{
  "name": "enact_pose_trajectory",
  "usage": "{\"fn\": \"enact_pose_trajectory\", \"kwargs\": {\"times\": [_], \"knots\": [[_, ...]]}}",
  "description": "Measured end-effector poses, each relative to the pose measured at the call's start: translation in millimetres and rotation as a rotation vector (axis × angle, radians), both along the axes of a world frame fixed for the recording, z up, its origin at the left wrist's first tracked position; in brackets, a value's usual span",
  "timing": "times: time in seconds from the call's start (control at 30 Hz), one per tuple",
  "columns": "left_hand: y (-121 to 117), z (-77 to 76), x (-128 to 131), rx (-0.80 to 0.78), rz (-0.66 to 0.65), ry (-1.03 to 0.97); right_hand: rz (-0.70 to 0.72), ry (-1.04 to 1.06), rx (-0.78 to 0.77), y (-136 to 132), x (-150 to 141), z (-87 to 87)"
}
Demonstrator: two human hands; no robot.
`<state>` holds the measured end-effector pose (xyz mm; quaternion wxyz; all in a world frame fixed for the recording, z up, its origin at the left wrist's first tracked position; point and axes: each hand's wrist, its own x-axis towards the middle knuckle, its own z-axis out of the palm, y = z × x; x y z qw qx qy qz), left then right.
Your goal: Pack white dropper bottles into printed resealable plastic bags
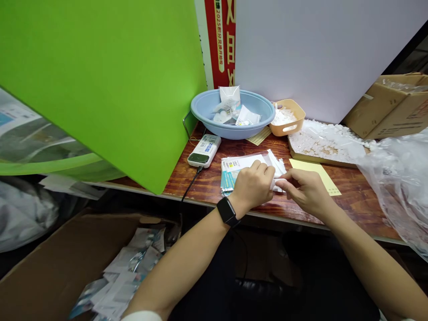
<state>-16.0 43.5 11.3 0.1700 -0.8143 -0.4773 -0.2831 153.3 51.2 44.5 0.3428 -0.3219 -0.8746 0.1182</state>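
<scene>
My left hand (254, 183), with a black smartwatch (228, 211) on its wrist, is curled closed over a clear plastic bag (277, 163) at the table's front edge. Facing it, my right hand (305, 191) pinches the same bag's edge between thumb and fingers. Whatever lies inside the bag is mostly covered by the hands. Under and left of my left hand lies a stack of printed cards in clear sleeves (228, 177), white and teal. A pale yellow sticker sheet (316, 174) lies flat beyond my right hand.
Behind stand a blue basin (230, 130) with bagged items and an orange basket (296, 109) of small white pieces. A cardboard tray (321, 158) of white bits, a carton (384, 109), a white power bank (209, 145) and plastic film (401, 178) surround. Below left, a box (60, 258) holds packets.
</scene>
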Motion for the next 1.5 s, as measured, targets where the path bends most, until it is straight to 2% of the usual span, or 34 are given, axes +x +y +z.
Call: {"fn": "enact_pose_trajectory", "kwargs": {"times": [0.07, 0.13, 0.3, 0.37, 0.47, 0.5, 0.53, 0.67, 0.7, 0.73, 0.77, 0.9, 0.93, 0.97, 1.03, 1.13, 1.17, 1.2, 1.33, 1.43, 1.5], "knots": [[0, 0.1, 1, -0.026, -0.007, 0.02, -0.071, -0.104, -0.027, 0, 3, 0.6], [0, 0.5, 2, -0.036, 0.006, 0.021, -0.093, -0.146, 0.012, -1, 6, 1.4], [1, 1.1, 3, -0.017, -0.007, 0.029, 0.013, -0.2, 0.143, -5, 9, -3.2], [0, 0.7, 4, 0.0, -0.025, 0.049, -0.037, -0.221, 0.025, -7, 6, -5.4], [1, -0.1, 5, 0.008, -0.034, 0.063, -0.068, -0.171, -0.352, -9, 3, -4.7], [1, -0.2, 5, 0.005, -0.028, 0.061, -0.073, -0.149, -0.379, -10, 3, -3.9], [2, -0.3, 5, 0.0, -0.015, 0.055, -0.076, -0.141, -0.315, -11, 5, -3.4], [3, -0.2, 3, -0.006, -0.052, 0.077, -0.047, -0.258, 0.294, -12, 12, -9.1], [3, -0.4, 3, 0.001, -0.08, 0.094, -0.038, -0.299, 0.354, -12, 12, -12.3], [3, -0.6, 3, 0.012, -0.107, 0.111, -0.04, -0.323, 0.346, -13, 12, -15.7], [2, -1.0, 4, 0.032, -0.128, 0.126, -0.058, -0.318, 0.265, -14, 11, -18.9], [0, -2.2, 8, 0.159, -0.16, 0.191, -0.1, -0.189, -0.304, -22, 4, -25.6], [0, -2.2, 9, 0.166, -0.164, 0.2, -0.095, -0.161, -0.409, -25, 4, -25.7], [0, -2.1, 11, 0.159, -0.166, 0.202, -0.096, -0.135, -0.448, -27, 5, -25.6], [0, -1.4, 12, 0.11, -0.167, 0.187, -0.105, -0.1, -0.327, -28, 10, -25.3], [2, -0.2, 14, 0.021, -0.192, 0.183, -0.099, -0.174, 0.129, -25, 21, -26.7], [2, 0.2, 15, -0.003, -0.213, 0.192, -0.09, -0.216, 0.208, -24, 24, -27.9], [3, 0.4, 17, -0.016, -0.238, 0.206, -0.084, -0.228, 0.201, -23, 26, -29.3], [3, 1.4, 26, 0.06, -0.289, 0.285, -0.103, -0.071, -0.172, -31, 27, -35.1], [3, 2.0, 35, 0.154, -0.297, 0.321, -0.109, 0.008, -0.365, -42, 26, -36.5], [4, 1.5, 42, 0.151, -0.295, 0.279, -0.073, 0.101, -0.593, -43, 33, -36.1]]}}
